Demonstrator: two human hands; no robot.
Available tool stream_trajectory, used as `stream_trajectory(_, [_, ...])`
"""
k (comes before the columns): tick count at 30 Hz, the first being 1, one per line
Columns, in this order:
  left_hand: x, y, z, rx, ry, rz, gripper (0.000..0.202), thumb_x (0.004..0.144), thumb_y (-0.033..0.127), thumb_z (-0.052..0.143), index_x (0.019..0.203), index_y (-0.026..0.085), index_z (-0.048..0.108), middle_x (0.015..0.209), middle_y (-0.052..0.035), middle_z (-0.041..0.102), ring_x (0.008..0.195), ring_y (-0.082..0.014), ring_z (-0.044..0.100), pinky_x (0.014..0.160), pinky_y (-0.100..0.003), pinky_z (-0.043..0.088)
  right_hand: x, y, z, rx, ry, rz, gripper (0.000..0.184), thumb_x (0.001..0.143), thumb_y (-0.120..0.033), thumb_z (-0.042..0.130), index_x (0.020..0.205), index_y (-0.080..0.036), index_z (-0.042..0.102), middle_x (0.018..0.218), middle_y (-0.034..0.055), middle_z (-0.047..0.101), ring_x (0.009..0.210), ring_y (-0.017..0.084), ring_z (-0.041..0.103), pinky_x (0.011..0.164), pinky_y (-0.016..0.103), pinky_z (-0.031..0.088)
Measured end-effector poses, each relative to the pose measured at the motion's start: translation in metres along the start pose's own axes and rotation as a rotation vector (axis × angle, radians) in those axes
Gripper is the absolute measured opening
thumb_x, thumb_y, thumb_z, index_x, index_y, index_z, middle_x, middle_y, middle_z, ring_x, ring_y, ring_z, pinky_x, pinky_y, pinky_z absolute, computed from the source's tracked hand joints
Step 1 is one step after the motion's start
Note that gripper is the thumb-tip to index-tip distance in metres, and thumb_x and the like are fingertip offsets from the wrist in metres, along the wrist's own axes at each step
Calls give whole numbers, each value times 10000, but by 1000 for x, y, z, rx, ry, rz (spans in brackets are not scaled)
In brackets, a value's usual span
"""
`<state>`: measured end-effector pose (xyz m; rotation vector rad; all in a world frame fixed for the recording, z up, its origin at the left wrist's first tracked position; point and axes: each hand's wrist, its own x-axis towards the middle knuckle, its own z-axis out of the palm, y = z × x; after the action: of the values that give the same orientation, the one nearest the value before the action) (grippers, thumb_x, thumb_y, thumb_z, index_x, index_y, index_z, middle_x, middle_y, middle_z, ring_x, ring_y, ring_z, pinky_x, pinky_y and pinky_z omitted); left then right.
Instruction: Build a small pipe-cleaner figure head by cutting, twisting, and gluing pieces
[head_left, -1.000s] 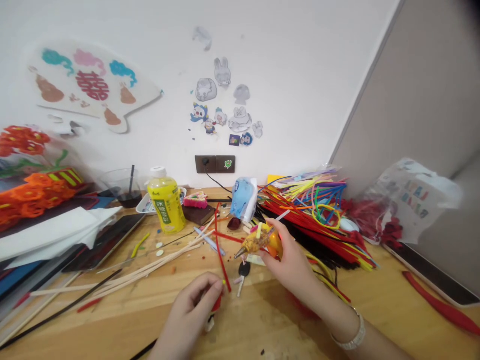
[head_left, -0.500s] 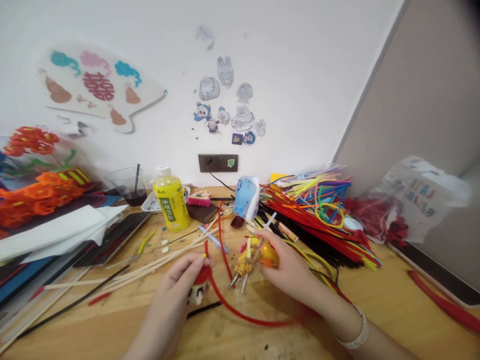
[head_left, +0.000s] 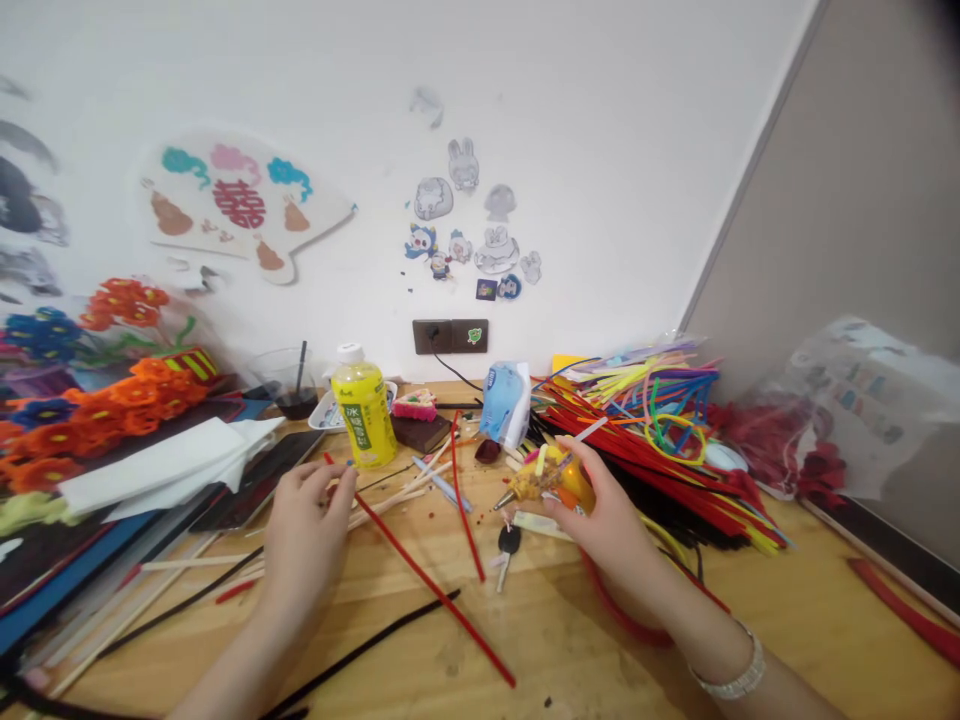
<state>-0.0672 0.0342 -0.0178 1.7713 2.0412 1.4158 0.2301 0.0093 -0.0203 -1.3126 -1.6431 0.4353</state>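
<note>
My right hand (head_left: 600, 510) is wrapped round a yellow glue gun (head_left: 541, 478), its metal nozzle pointing left and down and a whitish glue stick (head_left: 591, 430) jutting out behind. Below the nozzle is a key with a black head (head_left: 509, 541). At the left, my left hand (head_left: 309, 520) has its fingers curled over one end of a long red pipe cleaner (head_left: 427, 578), which slants down to the right across the table. Anything else inside the left palm is hidden. Another red pipe cleaner (head_left: 463, 500) lies between the hands.
A yellow drink bottle (head_left: 365, 410) stands behind my left hand, near a cup of dark liquid (head_left: 296, 405). Bundled coloured pipe cleaners (head_left: 645, 410) lie at the right rear. Orange fuzzy flowers (head_left: 112, 400) and folded white paper (head_left: 157, 465) are at left. A black pipe cleaner (head_left: 367, 650) lies in front.
My left hand has moved left with the red pipe cleaner, which now runs straighter. The small red and white item seen at that hand is out of sight. The glue gun has lifted off slightly.
</note>
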Motion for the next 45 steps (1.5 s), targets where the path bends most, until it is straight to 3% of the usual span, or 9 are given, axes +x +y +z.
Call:
stream_trajectory(3, [-8, 18, -8, 314, 20, 199, 266, 788, 389, 437, 781, 197, 621, 1102, -104, 488, 795, -221, 548, 656, -311, 417, -2, -4, -1, -26, 57, -8, 559, 726, -229, 583, 1248, -248, 383, 1271, 72, 472, 1155, 228, 469, 971, 407, 378])
stream_trajectory(6, [-14, 30, -11, 257, -41, 234, 266, 788, 388, 439, 742, 197, 619, 993, -83, 539, 724, -197, 556, 634, -282, 410, -4, -7, -1, -64, 110, -24, 587, 721, -209, 581, 1265, -256, 363, 1273, 75, 466, 1159, 240, 461, 970, 419, 377])
stream_trajectory(10, [-22, 40, -5, -123, -283, 11, 242, 732, 422, 518, 679, 198, 591, 636, 3, 547, 601, -169, 514, 572, -244, 390, -5, -9, -1, -103, 134, -56, 588, 718, -214, 584, 1262, -253, 364, 1246, 81, 479, 1133, 256, 477, 948, 438, 393])
stream_trajectory(13, [-36, 53, 3, -379, -447, -188, 290, 703, 465, 543, 629, 186, 571, 544, 33, 503, 524, -138, 463, 499, -217, 360, -6, -12, 0, -138, 145, -104, 578, 716, -181, 560, 1258, -241, 368, 1212, 86, 494, 1126, 259, 476, 944, 437, 394])
stream_trajectory(20, [-67, 84, 4, -449, -600, -168, 274, 656, 453, 578, 562, 195, 593, 569, 9, 563, 589, -166, 506, 567, -230, 400, -12, -20, 1, -175, 52, -182, 534, 744, -158, 519, 1251, -258, 384, 1122, 82, 517, 1063, 247, 493, 901, 427, 413])
stream_trajectory(27, [-78, 85, 5, -542, -672, -230, 271, 645, 446, 598, 570, 186, 620, 569, 6, 558, 582, -150, 486, 564, -221, 393, -14, -31, 7, 275, 59, 69, 680, 613, -181, 653, 1217, -267, 352, 1192, 58, 498, 1062, 218, 513, 916, 386, 420])
stream_trajectory(32, [-88, 85, 18, -692, -770, -350, 333, 603, 491, 650, 569, 163, 608, 539, 11, 547, 519, -114, 453, 508, -205, 363, -18, -43, 11, 614, -193, 254, 660, 571, -120, 636, 1182, -240, 416, 904, 14, 605, 745, 156, 601, 680, 288, 502])
stream_trajectory(39, [-94, 82, 27, -745, -819, -395, 391, 600, 549, 640, 579, 162, 588, 521, 25, 517, 453, -90, 397, 433, -193, 314, -29, -44, 19, 661, -275, 233, 628, 585, -45, 585, 1169, -245, 465, 962, 6, 605, 810, 140, 596, 727, 267, 490])
stream_trajectory(45, [-93, 83, 28, -763, -832, -369, 334, 601, 481, 654, 566, 152, 603, 532, 23, 521, 499, -98, 424, 497, -202, 344, -29, -41, 21, 661, -288, 214, 603, 584, -40, 590, 1140, -242, 476, 948, 3, 609, 822, 145, 598, 744, 276, 493])
